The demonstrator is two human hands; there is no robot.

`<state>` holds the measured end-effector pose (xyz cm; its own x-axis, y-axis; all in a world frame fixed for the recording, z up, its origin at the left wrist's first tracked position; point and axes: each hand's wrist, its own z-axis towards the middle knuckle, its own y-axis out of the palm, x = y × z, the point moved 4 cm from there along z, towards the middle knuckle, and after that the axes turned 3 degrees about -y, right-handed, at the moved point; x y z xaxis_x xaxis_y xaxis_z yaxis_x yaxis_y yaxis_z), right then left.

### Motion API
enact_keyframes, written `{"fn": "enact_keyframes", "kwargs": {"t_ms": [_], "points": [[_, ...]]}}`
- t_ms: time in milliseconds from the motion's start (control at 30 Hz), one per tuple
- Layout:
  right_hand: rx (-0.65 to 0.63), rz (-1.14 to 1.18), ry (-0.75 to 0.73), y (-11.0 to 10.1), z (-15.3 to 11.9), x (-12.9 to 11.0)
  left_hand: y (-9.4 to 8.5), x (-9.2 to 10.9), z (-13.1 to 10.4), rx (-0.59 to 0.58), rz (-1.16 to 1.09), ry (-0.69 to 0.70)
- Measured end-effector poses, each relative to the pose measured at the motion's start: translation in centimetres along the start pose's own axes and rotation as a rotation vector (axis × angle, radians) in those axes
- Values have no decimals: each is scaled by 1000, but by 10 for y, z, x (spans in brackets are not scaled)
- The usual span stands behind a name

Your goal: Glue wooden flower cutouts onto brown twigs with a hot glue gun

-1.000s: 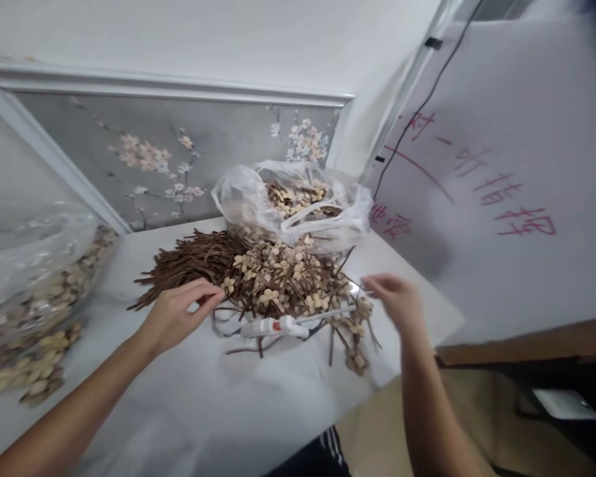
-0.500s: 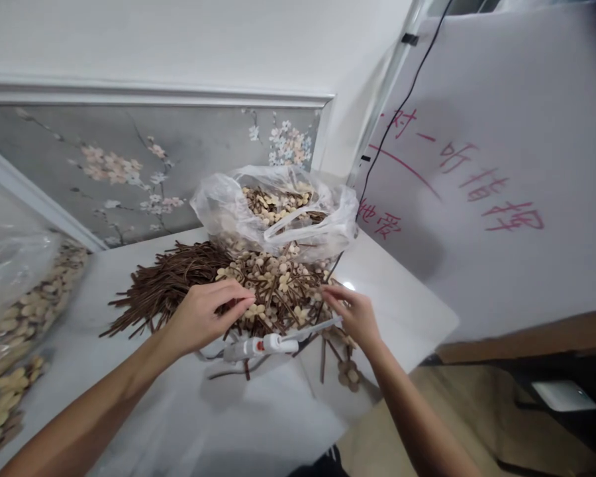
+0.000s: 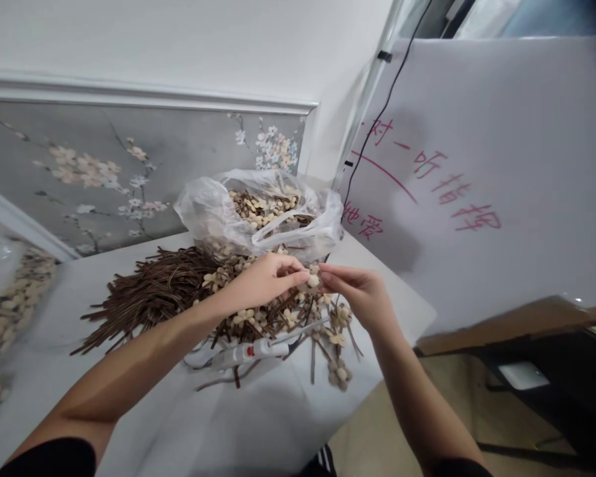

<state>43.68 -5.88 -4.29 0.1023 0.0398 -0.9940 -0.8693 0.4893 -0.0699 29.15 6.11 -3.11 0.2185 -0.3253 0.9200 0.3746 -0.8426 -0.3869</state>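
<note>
Over the heap of pale wooden flowers (image 3: pixel 243 318), my left hand (image 3: pixel 271 281) and my right hand (image 3: pixel 355 291) face each other with fingertips close together. A small pale flower (image 3: pixel 312 279) is between them. The left thumb and forefinger pinch at its left side, and the right fingertips close at its right edge. Brown sticks (image 3: pixel 153 291) lie bunched left of the heap. A white glue gun (image 3: pixel 248 352) with a red mark rests in front of the flowers, nozzle pointing right.
An open plastic bag (image 3: pixel 208 212) of flower pieces stands behind the heap. Another clear bag (image 3: pixel 14 298) of pale pieces is at the far left. A black cable (image 3: pixel 385 106) hangs beside the white board (image 3: pixel 501 132). The white table (image 3: pixel 407 305) ends at the right.
My left hand has moved right and up, and the two hands have come together at a small flower. The view has shifted slightly, and more flowers show by the table's right side.
</note>
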Motion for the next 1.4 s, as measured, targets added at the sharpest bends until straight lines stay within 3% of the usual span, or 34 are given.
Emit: {"fn": "enact_keyframes", "kwargs": {"t_ms": [167,300,433,567,667,767,1000,1067,1167,1267,1333,1400], "points": [[217,82,-36,-19,-6,-7,-8,2,-13,56,36,-4],[274,271,-21,-21,-15,-14,-21,-7,-11,205,301,-19],[121,421,20,-6,-31,-28,-29,-10,-13,362,571,-15],[-96,533,53,14,-49,-43,-25,13,-35,442,496,156],[-193,563,81,27,-60,-52,-16,39,-63,446,464,415],[-242,561,102,41,-68,-59,-8,57,-89,418,597,637],[-403,448,41,78,-86,-64,-14,60,-137,375,710,734],[-510,317,4,91,-95,-64,-20,50,-154,357,686,680],[-709,58,-77,113,-112,-59,-38,15,-184,424,573,381],[-915,-89,-102,140,-130,-38,-56,-47,-229,504,428,-53],[-1022,-110,-2,160,-141,-17,-62,-92,-269,533,410,-324],[-1075,-144,141,176,-150,4,-63,-128,-312,560,431,-467]]}}
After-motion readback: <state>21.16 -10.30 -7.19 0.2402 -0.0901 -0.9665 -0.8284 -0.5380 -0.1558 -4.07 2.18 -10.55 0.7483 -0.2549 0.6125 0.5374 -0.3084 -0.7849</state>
